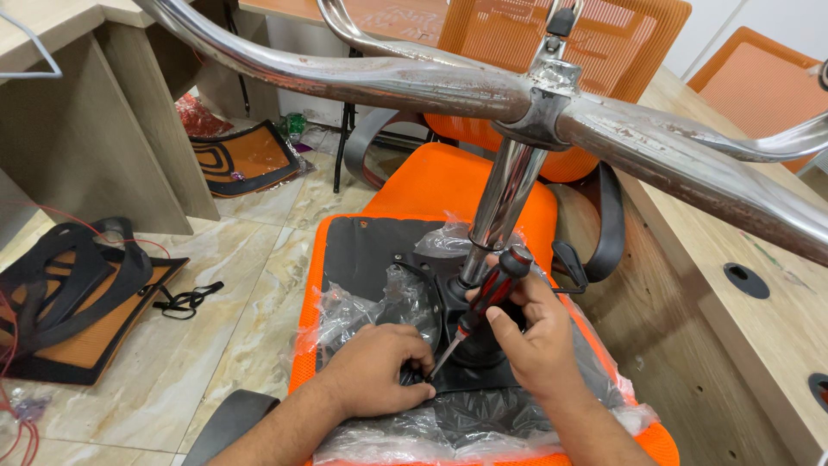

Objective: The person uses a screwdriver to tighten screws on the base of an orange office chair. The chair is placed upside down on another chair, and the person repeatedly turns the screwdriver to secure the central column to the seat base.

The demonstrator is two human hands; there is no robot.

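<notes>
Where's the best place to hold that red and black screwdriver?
Hold the screwdriver by its thick red-and-black handle, coming from the right and above. The handle tilts up toward the chrome post, while the thin shaft points down-left at the left hand. The right hand grips it so.

Chrome base arms [362,78] bar approach from above (desk [733,259] blocks right); floor-side left open.

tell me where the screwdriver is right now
In the head view, the screwdriver is low and centre-right, held in the right hand, its tip angled down toward the left hand, beside the chrome column.
</notes>
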